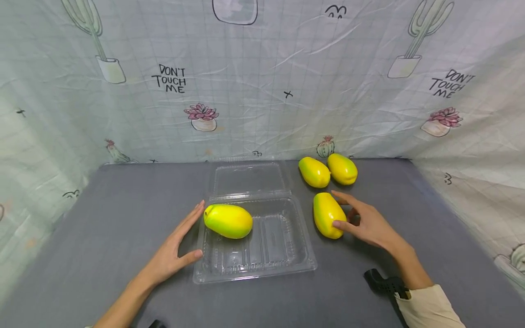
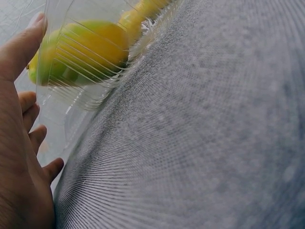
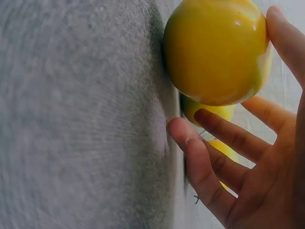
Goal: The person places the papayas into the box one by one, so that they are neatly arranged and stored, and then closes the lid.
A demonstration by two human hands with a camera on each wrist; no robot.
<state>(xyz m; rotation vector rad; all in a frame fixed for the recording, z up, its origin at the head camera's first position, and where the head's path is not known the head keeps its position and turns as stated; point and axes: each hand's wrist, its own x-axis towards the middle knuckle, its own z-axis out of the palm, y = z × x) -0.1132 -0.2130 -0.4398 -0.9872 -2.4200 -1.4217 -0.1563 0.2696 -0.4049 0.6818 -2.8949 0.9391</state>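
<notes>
A yellow-green papaya lies at the left inside a clear plastic clamshell box, whose lid is folded back. My left hand stands along the box's left side, fingers extended and thumb spread toward the front edge; the left wrist view shows that papaya through the clear wall. To the right of the box another papaya sits on the table. My right hand reaches it from the right, thumb against its near side, index finger at its far end. The other fingers are spread apart below the fruit.
Two more papayas, one at the left and one at the right, lie side by side near the table's back edge. A printed cloth hangs behind the grey table. A black wrist strap is by my right sleeve.
</notes>
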